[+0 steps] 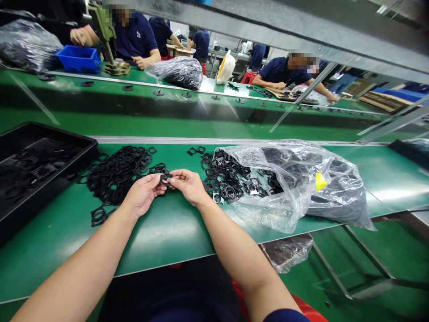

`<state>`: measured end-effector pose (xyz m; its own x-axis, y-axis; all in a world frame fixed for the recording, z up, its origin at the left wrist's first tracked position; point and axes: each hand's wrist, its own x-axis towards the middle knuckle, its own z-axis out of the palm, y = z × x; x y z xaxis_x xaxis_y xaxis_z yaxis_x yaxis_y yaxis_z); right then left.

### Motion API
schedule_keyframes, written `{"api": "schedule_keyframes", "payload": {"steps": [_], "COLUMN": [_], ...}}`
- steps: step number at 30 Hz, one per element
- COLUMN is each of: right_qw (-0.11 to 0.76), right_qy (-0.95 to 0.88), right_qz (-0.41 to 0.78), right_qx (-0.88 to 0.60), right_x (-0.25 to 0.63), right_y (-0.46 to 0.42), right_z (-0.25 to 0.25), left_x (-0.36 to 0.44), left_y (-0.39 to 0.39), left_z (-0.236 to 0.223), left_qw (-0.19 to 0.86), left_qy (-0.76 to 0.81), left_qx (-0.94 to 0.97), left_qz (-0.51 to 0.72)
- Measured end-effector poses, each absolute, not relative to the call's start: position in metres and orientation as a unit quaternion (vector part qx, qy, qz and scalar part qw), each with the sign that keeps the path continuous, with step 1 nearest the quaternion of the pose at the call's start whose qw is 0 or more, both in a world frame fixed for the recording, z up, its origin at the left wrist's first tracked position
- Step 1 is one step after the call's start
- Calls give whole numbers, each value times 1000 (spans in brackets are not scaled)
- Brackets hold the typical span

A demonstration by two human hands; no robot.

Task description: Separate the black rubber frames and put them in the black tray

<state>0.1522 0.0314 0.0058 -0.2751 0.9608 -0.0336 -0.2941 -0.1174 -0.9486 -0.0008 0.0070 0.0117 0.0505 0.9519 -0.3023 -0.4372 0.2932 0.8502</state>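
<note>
Head view: a black part [165,180] sits (pinched) between both hands [142,193] [190,186].

From here I am looking onto the near bench [174,241]: a tray [72,139] is sitting at its left, with loose parts [43,170] lying inside. The left heap [114,172] is lying just right of the tray, and stray parts [98,216] are lying in front of it. I am seeing the left hand [144,194] and right hand [190,185] meeting between that heap and the right heap [231,176], with a held part [165,180] sitting between them. The right heap is lying at the mouth of a bag [345,192], which is occupying the right side. Behind, a row of parts [158,93] is stretching left to right; beyond it, on the far bench [209,83], a bin [76,65] is standing left of a press [115,68].
</note>
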Motion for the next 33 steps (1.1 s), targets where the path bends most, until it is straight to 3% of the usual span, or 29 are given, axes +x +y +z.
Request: {"api": "schedule_keyframes", "payload": {"steps": [7, 17, 29, 33], "right_qw": [486, 459, 484, 509], "right_qy": [-454, -457, -578, -644], "right_qz": [648, 693, 527, 404], "right_qx": [-371, -316, -393, -403], "right_x": [151, 156, 154, 156], "right_y": [32, 29, 30, 27], "right_z": [6, 13, 3, 6], "left_x": [5, 2, 4, 2], "left_y": [8, 6, 2, 2], "left_z": [8, 13, 16, 15], "left_qw": [523, 598, 697, 706], "left_qy": [523, 512, 428, 409], "left_qx": [325, 309, 302, 301], "left_qz": [589, 534, 489, 493]}}
